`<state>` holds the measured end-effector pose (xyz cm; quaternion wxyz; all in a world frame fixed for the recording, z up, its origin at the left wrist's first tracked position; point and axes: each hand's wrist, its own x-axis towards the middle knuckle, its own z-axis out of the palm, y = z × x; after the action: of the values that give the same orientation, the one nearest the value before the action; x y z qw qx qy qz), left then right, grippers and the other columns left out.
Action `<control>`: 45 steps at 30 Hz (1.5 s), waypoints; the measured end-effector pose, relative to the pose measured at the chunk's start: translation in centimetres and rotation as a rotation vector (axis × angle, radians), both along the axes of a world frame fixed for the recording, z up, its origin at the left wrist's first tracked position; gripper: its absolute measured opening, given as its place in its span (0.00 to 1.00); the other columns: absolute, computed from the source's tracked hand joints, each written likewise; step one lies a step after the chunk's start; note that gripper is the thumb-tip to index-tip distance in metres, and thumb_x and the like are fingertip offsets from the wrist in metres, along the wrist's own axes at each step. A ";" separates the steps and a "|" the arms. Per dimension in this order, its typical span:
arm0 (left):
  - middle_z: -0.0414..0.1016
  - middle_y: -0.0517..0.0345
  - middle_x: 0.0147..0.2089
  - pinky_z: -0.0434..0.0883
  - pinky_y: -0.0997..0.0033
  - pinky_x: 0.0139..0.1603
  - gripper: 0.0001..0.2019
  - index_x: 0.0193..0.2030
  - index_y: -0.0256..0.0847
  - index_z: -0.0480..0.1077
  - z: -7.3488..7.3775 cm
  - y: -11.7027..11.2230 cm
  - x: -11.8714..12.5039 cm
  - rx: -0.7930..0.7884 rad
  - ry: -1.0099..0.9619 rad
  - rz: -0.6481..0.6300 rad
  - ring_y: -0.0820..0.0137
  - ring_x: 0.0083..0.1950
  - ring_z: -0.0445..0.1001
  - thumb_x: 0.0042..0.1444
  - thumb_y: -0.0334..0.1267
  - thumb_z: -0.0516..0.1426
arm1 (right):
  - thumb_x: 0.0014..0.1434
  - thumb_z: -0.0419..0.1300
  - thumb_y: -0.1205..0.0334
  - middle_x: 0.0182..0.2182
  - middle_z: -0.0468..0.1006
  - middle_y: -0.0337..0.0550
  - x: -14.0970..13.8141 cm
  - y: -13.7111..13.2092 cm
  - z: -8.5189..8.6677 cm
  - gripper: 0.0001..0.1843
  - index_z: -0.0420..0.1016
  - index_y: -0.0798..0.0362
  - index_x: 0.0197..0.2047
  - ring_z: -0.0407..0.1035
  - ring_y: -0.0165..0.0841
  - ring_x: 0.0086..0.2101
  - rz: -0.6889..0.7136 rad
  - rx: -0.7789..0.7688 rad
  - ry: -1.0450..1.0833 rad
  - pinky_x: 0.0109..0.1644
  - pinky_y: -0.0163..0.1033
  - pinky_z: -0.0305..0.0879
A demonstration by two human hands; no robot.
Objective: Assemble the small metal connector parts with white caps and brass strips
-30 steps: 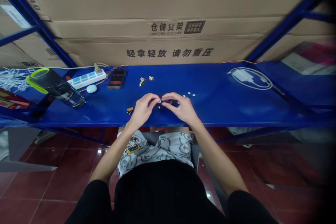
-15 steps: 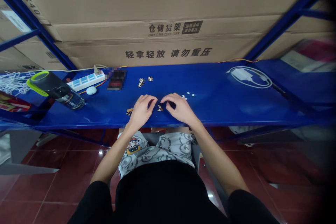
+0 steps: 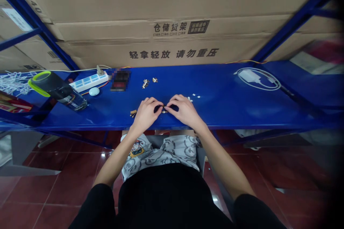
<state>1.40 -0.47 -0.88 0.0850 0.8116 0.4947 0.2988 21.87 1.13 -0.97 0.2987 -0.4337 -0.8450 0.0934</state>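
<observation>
My left hand [image 3: 147, 113] and my right hand [image 3: 183, 110] meet over the front of the blue shelf top, thumbs and forefingers pinched. Between the fingertips is a tiny dark and brass-coloured piece [image 3: 165, 106], too small to name, with both hands closed on it. Just below lies a small brass-and-white part [image 3: 164, 112]. Several thin brass-coloured pieces [image 3: 133, 113] lie left of my left hand, partly hidden by it. Small white pieces [image 3: 194, 95] are scattered beyond my right hand. Farther back sit a cluster of brass-and-white parts [image 3: 145, 83] and a smaller group [image 3: 155, 79].
On the left stand a dark bottle with a green lid loop [image 3: 57, 91], a white power strip [image 3: 90, 82], a small white round object [image 3: 94, 91] and a blurred dark item [image 3: 120, 80]. A white charger with cable [image 3: 254, 77] lies right. Cardboard boxes [image 3: 172, 0] rise behind.
My fingertips have come together, and the thumbs and forefingers of both hands now pinch a tiny piece. Before, the hands were slightly apart above the small brass-and-white part.
</observation>
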 end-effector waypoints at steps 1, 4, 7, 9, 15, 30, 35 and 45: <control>0.79 0.56 0.45 0.67 0.59 0.51 0.05 0.47 0.43 0.78 0.0 0.0 0.0 0.003 -0.001 -0.001 0.62 0.46 0.73 0.66 0.34 0.61 | 0.68 0.61 0.56 0.39 0.78 0.45 0.0 0.1 -0.1 0.10 0.77 0.49 0.36 0.69 0.42 0.41 -0.002 0.008 0.006 0.45 0.47 0.63; 0.80 0.58 0.43 0.66 0.61 0.48 0.03 0.44 0.44 0.77 0.2 0.1 0.0 0.024 -0.020 0.002 0.62 0.44 0.72 0.66 0.36 0.61 | 0.69 0.60 0.57 0.37 0.79 0.44 0.1 0.1 -0.1 0.09 0.76 0.49 0.38 0.70 0.41 0.40 -0.001 0.038 0.058 0.45 0.47 0.63; 0.80 0.60 0.42 0.65 0.62 0.47 0.03 0.43 0.45 0.77 0.4 0.0 -0.1 0.053 -0.066 0.015 0.63 0.43 0.72 0.67 0.38 0.61 | 0.70 0.58 0.57 0.36 0.80 0.43 0.0 0.0 0.1 0.09 0.76 0.48 0.39 0.71 0.40 0.38 0.000 0.052 0.125 0.45 0.46 0.63; 0.81 0.61 0.43 0.64 0.62 0.47 0.03 0.43 0.47 0.77 0.5 0.0 -0.1 0.072 -0.092 0.027 0.64 0.44 0.72 0.67 0.40 0.61 | 0.71 0.57 0.57 0.37 0.81 0.42 -0.1 -0.2 0.3 0.08 0.76 0.47 0.40 0.72 0.40 0.38 0.017 0.043 0.161 0.46 0.47 0.64; 0.81 0.61 0.43 0.65 0.62 0.47 0.04 0.43 0.47 0.77 0.4 -0.1 -0.1 0.100 -0.143 0.008 0.65 0.44 0.73 0.68 0.41 0.60 | 0.70 0.58 0.58 0.37 0.81 0.42 -0.2 -0.5 0.8 0.07 0.77 0.47 0.43 0.72 0.39 0.38 0.069 0.038 0.197 0.46 0.46 0.67; 0.80 0.61 0.39 0.67 0.64 0.48 0.08 0.40 0.45 0.78 1.0 -0.7 -0.1 0.075 -0.140 -0.150 0.68 0.39 0.74 0.67 0.44 0.61 | 0.67 0.60 0.63 0.41 0.81 0.45 0.0 0.0 0.0 0.06 0.79 0.48 0.39 0.71 0.41 0.42 0.028 0.051 0.103 0.49 0.49 0.66; 0.81 0.59 0.42 0.66 0.61 0.47 0.09 0.41 0.45 0.79 1.3 -1.0 -0.3 0.120 0.050 -0.137 0.65 0.43 0.75 0.67 0.45 0.61 | 0.67 0.59 0.63 0.45 0.81 0.45 0.1 0.0 -0.2 0.08 0.81 0.48 0.39 0.71 0.41 0.44 0.051 0.032 0.033 0.50 0.50 0.66; 0.81 0.59 0.41 0.66 0.61 0.47 0.07 0.41 0.44 0.80 0.5 -0.3 -0.6 0.103 0.121 -0.117 0.64 0.43 0.75 0.67 0.42 0.61 | 0.68 0.59 0.63 0.45 0.81 0.45 0.0 -0.1 0.0 0.08 0.80 0.49 0.41 0.71 0.41 0.44 0.070 0.013 0.019 0.51 0.49 0.66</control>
<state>0.75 -0.78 -0.34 0.0303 0.8589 0.4349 0.2686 21.86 1.03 -0.96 0.3058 -0.4012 -0.8573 0.1024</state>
